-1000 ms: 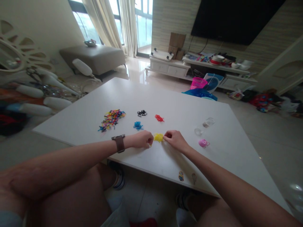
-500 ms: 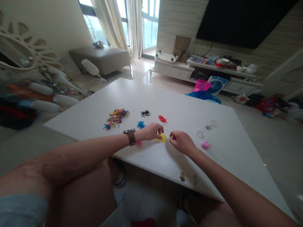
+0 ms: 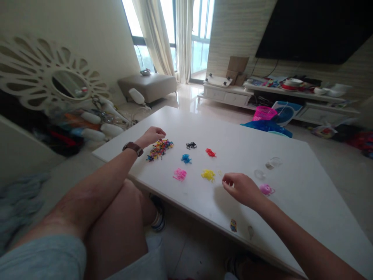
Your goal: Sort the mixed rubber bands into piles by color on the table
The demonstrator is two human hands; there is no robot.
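Note:
My left hand (image 3: 153,135), with a brown-strapped watch (image 3: 134,148) on its wrist, hovers over the back of a mixed pile of small coloured rubber bands (image 3: 159,150). Its fingers are bent and slightly apart, with nothing visible in them. My right hand (image 3: 239,187) is just right of the yellow rubber bands (image 3: 208,175), its fingers curled in; anything held there is too small to make out. Separate little heaps of pink (image 3: 180,174), blue (image 3: 185,158), black (image 3: 191,145) and red rubber bands (image 3: 210,153) lie between the hands.
On the white table (image 3: 186,124), a clear jar (image 3: 274,163), a clear round lid (image 3: 259,174) and a pink item (image 3: 266,189) lie to the right. A small yellow-and-blue figure (image 3: 233,225) is near the front edge. Beyond stand a pink basket (image 3: 264,113) and a TV cabinet (image 3: 227,95).
My left hand has moved from above the yellow rubber bands to the mixed pile, uncovering the yellow and pink heaps. My right hand has drawn slightly away from the yellow heap. The view has turned left.

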